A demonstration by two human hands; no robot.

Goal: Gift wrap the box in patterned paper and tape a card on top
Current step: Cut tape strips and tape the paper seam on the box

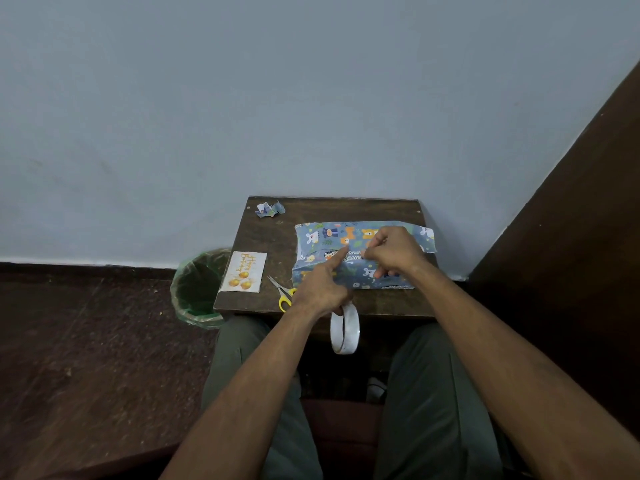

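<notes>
The box lies on the small dark wooden table, wrapped in blue paper with cartoon animals; a loose flap of paper sticks out at its right end. My left hand points its index finger onto the seam on top while its other fingers hold a roll of clear tape that hangs below the table's front edge. My right hand rests on the box with fingers curled, pinching at the seam beside that fingertip. The birthday card, white with gold balloons, lies at the table's left edge.
Yellow-handled scissors lie between the card and the box. A crumpled paper scrap sits at the table's back left corner. A green-lined waste bin stands on the floor to the left. A wall is behind, dark wood panelling to the right.
</notes>
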